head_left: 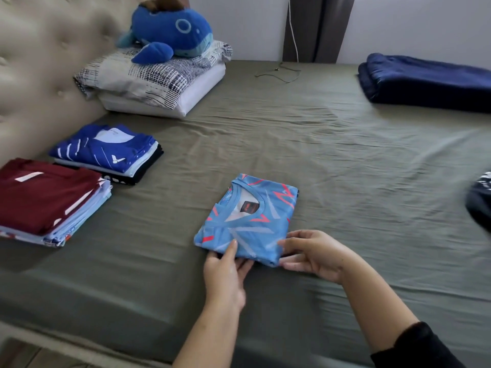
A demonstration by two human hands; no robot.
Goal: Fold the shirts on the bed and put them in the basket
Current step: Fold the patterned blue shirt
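Pinching the near edge of the folded light-blue shirt [248,221], the left hand [225,272] is laying its thumb on top with fingers underneath, while the right hand [313,254] is gripping the near right corner, fingers apparently tucked below. The shirt is lying on the olive sheet [345,168] near the bed's front edge. Farther left, a maroon-topped stack [47,200] and a blue-topped stack [106,152] are sitting side by side, a whale plush [170,30] resting on pillows [159,83] beyond.
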